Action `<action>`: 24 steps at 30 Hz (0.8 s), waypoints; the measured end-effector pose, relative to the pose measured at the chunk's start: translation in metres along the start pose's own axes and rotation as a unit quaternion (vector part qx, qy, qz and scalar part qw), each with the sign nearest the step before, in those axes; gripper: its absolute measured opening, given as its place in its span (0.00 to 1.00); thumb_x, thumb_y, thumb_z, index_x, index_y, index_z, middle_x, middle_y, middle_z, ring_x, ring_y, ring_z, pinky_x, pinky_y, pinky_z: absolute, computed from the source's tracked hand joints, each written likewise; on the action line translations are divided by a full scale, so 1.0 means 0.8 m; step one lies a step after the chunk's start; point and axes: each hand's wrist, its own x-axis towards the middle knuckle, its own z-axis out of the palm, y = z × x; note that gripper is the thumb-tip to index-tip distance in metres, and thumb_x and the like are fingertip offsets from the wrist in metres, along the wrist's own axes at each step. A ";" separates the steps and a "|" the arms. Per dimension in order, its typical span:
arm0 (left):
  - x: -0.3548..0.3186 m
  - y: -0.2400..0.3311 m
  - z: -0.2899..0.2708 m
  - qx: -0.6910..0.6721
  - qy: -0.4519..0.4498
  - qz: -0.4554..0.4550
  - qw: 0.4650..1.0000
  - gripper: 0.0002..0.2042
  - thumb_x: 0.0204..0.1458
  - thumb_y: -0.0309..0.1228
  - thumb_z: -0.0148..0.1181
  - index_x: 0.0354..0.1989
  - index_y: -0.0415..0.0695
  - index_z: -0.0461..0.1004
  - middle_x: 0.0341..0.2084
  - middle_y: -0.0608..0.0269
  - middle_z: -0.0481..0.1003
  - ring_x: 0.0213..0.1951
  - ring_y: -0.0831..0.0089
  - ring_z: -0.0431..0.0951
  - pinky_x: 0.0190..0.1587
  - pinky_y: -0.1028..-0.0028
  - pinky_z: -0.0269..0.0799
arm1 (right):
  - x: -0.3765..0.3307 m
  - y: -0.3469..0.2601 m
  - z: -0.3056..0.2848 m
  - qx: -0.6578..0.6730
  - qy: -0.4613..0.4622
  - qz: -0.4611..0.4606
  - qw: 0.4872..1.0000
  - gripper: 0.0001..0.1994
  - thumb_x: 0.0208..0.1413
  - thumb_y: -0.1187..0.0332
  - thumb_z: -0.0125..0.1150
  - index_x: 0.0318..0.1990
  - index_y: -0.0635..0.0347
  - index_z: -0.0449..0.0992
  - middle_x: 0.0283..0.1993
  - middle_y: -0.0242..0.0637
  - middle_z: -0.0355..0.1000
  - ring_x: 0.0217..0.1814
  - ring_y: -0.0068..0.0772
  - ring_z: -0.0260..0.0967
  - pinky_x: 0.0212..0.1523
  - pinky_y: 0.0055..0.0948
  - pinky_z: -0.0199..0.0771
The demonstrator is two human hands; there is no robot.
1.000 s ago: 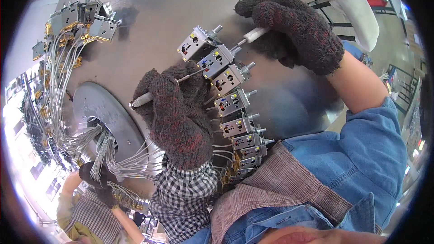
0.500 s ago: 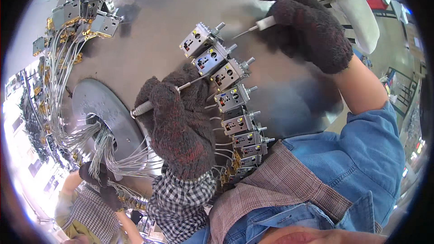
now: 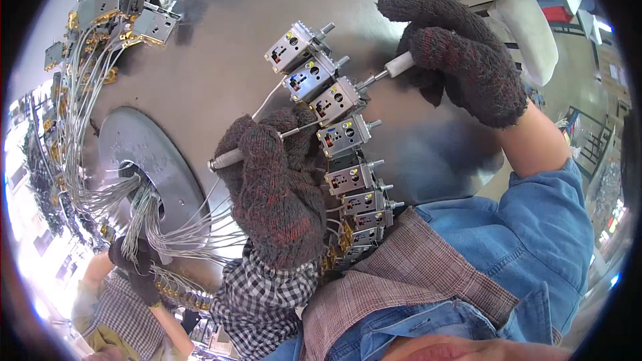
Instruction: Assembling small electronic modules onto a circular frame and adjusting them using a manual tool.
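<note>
My left hand (image 3: 274,194), in a dark knitted glove, is closed round a screwdriver (image 3: 226,160) with a silvery handle. Its thin shaft points right and reaches the front of a small metal box (image 3: 333,103), apparently a thermostat, third from the far end of a curved row. In my right hand (image 3: 465,67), gloved too, is a second screwdriver (image 3: 400,65) with a white handle. This one's metal shaft meets the third box's right side, near its stem; exact contact is unclear. Beyond stand two more boxes (image 3: 291,47); nearer ones (image 3: 351,179) run toward my apron.
A grey round disc (image 3: 150,140) on the metal tabletop (image 3: 234,20) has pale thin tubes (image 3: 174,234) coming through its centre hole. More metal boxes (image 3: 100,7) stand at the far left. At the lower left, a co-worker's gloved hands (image 3: 137,264) are at the tubes.
My right hand has come nearer, bringing its screwdriver to the third box's stem side. My left hand has shifted slightly right with its screwdriver, now at that box's front.
</note>
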 end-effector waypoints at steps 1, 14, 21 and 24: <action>-0.001 0.002 0.002 0.014 0.006 -0.001 1.000 0.13 0.59 0.39 0.50 0.41 0.41 0.68 0.37 0.54 0.74 0.42 0.60 0.76 0.36 0.60 0.79 | 0.001 -0.001 0.002 -0.005 0.000 -0.005 1.000 0.21 0.52 0.64 0.55 0.55 0.58 0.68 0.29 0.34 0.70 0.24 0.22 0.67 0.18 0.21 0.66; 0.005 0.002 -0.002 0.070 0.003 0.000 0.998 0.16 0.59 0.42 0.48 0.41 0.38 0.67 0.34 0.51 0.74 0.35 0.59 0.77 0.32 0.62 0.78 | 0.004 -0.007 0.002 -0.042 -0.004 -0.031 0.999 0.20 0.52 0.65 0.54 0.54 0.59 0.69 0.30 0.33 0.69 0.23 0.22 0.66 0.17 0.20 0.66; 0.005 0.005 0.002 -0.014 -0.036 -0.010 0.999 0.11 0.55 0.32 0.56 0.42 0.40 0.68 0.32 0.54 0.75 0.32 0.64 0.78 0.25 0.72 0.76 | 0.004 -0.003 -0.007 -0.062 -0.023 -0.067 0.996 0.22 0.51 0.64 0.55 0.54 0.61 0.68 0.30 0.36 0.70 0.23 0.23 0.67 0.18 0.21 0.67; 0.003 0.008 0.002 -0.027 -0.012 -0.040 0.999 0.10 0.55 0.32 0.56 0.42 0.41 0.68 0.33 0.55 0.74 0.32 0.63 0.78 0.25 0.72 0.76 | 0.005 -0.003 -0.013 -0.052 -0.060 -0.081 0.994 0.23 0.51 0.62 0.57 0.54 0.62 0.68 0.30 0.37 0.70 0.24 0.24 0.68 0.19 0.21 0.68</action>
